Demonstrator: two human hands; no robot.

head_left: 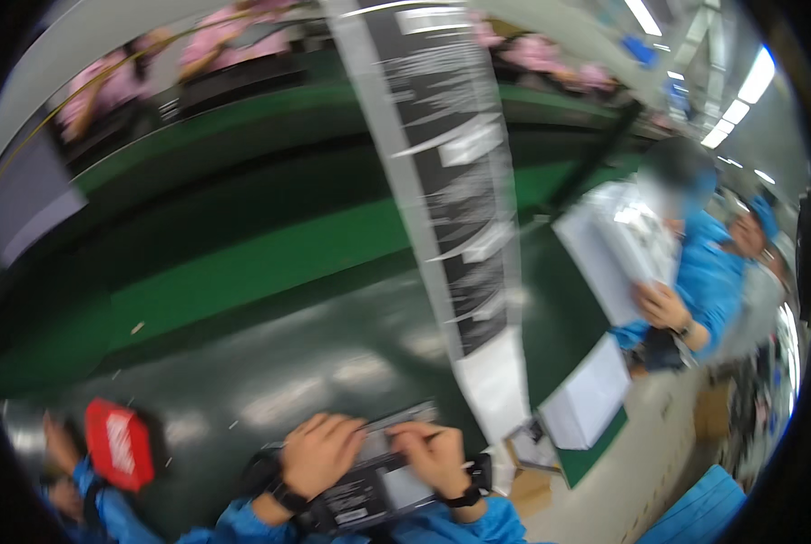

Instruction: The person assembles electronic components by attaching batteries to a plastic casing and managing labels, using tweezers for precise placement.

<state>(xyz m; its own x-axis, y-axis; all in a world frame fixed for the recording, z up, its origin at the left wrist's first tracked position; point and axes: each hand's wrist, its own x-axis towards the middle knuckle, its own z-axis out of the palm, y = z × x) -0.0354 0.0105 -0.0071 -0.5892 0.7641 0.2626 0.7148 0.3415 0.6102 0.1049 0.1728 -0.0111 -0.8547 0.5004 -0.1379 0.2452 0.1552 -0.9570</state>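
Note:
In front of me lies a flat dark panel (367, 490) with pale print and a grey rectangle on it. My left hand (322, 456) rests over its left part, fingers stretched out and lying on the surface. At its right side, my right hand (434, 460) is bent, with fingers drawn in near the panel's far edge. Blur and the hand itself hide what those fingers hold, if anything. Both wrists wear black bands. Beyond the right hand hangs a long strip of black printed labels (460, 208) on pale backing, its lower end reaching down beside the panel.
A red box (120, 444) sits at the left on the dark worktop (269, 381), near another person's arm (61, 444). To the right, a co-worker in blue (709, 272) handles white sheets (619, 240). A white box (589, 399) stands nearer. Across a green ledge (269, 263), people in pink sit.

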